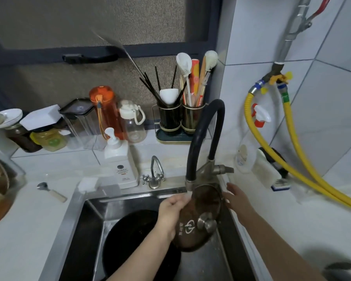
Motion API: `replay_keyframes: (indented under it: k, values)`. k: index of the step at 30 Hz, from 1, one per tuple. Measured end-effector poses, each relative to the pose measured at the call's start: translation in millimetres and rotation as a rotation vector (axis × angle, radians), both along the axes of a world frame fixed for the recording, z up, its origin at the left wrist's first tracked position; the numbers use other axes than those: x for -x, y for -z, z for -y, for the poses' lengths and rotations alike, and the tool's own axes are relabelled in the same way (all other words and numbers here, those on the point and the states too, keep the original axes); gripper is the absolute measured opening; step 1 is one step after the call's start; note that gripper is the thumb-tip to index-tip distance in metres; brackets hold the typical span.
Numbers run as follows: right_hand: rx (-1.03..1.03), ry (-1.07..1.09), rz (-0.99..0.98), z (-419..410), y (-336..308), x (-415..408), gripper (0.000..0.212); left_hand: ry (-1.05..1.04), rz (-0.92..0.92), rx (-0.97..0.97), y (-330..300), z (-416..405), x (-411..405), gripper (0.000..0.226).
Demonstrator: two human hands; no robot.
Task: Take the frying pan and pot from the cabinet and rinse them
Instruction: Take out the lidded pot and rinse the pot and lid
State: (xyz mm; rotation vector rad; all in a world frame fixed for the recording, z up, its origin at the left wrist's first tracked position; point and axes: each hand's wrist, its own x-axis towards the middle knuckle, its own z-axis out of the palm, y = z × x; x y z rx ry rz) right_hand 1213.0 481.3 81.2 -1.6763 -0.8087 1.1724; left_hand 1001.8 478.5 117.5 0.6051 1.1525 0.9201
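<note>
Pan (130, 240): a dark round vessel lay low in the sink (85, 220), left of the faucet stream, apparently set down there to wait while the lid was rinsed; whether it was the frying pan or the pot could not be told, since an arm covered part of it. On the counter left of the sink lay a spoon (51, 190), and behind the sink's rear rim stood a soap bottle (121, 167), within reach for washing. The left hand (173, 211) was curled over the near edge of the lid (201, 218), grasping it and tilting it on edge so that water would run off into the sink. The lid, a glass disc with a metal knob facing the camera, sat directly under the faucet (203, 142), whose black hose arched over from its base at the sink's right rear corner; water fell onto the lid's upper rim beside the fingers. The right hand (236, 199) was released, fingers spread, hovering just right of the lid over the sink's right rim, probably ready to steady or rub it. A metal rim at the lower right corner may have been the pot (344, 270), though too little showed to be sure.
</note>
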Motion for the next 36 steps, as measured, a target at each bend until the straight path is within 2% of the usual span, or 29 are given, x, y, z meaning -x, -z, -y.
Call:
replay_keyframes:
  k: [5,8,12,16,23,27,30,31,32,36]
  values:
    - [-0.015,-0.008,-0.043,-26,-5,-11,0.065,-0.139,0.068,0.067,-6,-5,13,0.019]
    - [-0.031,0.013,0.018,-41,-6,-18,0.054,-0.192,0.091,0.083,-7,-7,19,0.028]
    - [0.007,-0.023,0.074,-51,-6,-27,0.035,-0.26,0.092,0.113,-8,-3,27,0.028]
    - [-0.005,0.007,0.186,-50,-2,-25,0.054,-0.296,0.121,0.146,-8,0,29,0.032]
    - [-0.009,0.056,0.123,-46,-7,-8,0.054,-0.362,0.111,0.174,3,9,38,0.029]
    - [-0.05,-0.085,0.082,-27,-14,22,0.037,-0.379,0.165,0.199,1,11,44,0.028]
    - [0.033,-0.135,0.014,0,-10,57,0.031,-0.368,0.208,0.222,-4,11,47,0.028]
    - [0.04,-0.122,0.008,9,-8,69,0.023,-0.361,0.222,0.237,-6,10,49,0.029]
    - [0.023,-0.129,0.032,19,-6,81,0.013,-0.351,0.229,0.248,-7,9,50,0.028]
    - [-0.091,-0.238,0.334,51,-6,112,0.01,-0.31,0.227,0.268,-10,12,57,0.027]
